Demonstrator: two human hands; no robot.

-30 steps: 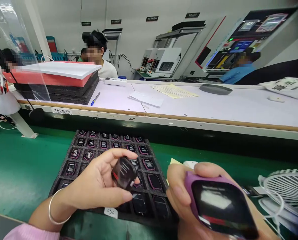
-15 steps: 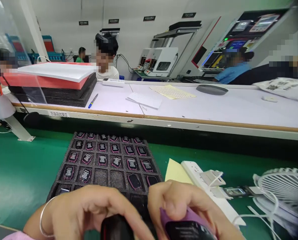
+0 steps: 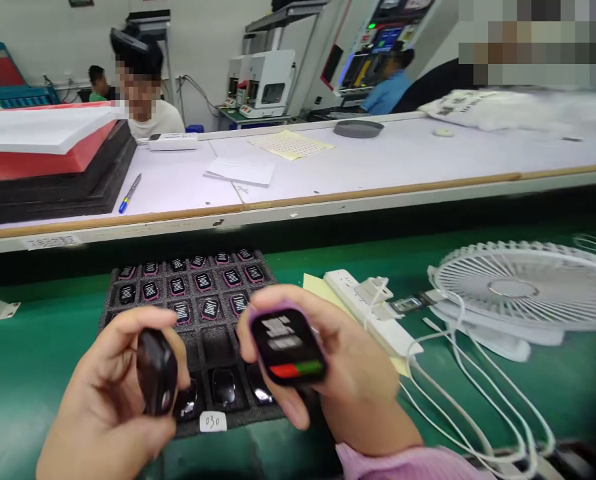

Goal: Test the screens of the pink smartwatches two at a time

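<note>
My left hand [image 3: 105, 400] is closed around a dark watch body [image 3: 157, 371], held edge-on over the near left of a black foam tray [image 3: 153, 307]. My right hand [image 3: 348, 373] grips a purple-rimmed watch body [image 3: 287, 345] with its lit screen facing me, showing white text and a red and green bar. The tray lies on the green mat just beyond both hands and holds several purple-rimmed watch bodies in pockets. A white label reading 030 [image 3: 213, 421] sits on the tray's near edge.
A white power strip [image 3: 365, 320] with a plugged adapter and a yellow sheet [image 3: 318, 285] lie right of the tray. A white fan [image 3: 523, 287] with trailing cables lies further right. Beyond is a white bench with papers, a pen [image 3: 129, 193], stacked foam trays [image 3: 53, 167] and seated people.
The view has swung right and down. Both hands have risen back into view; the right hand's watch now faces me with its screen lit, and the left one is turned edge-on.
</note>
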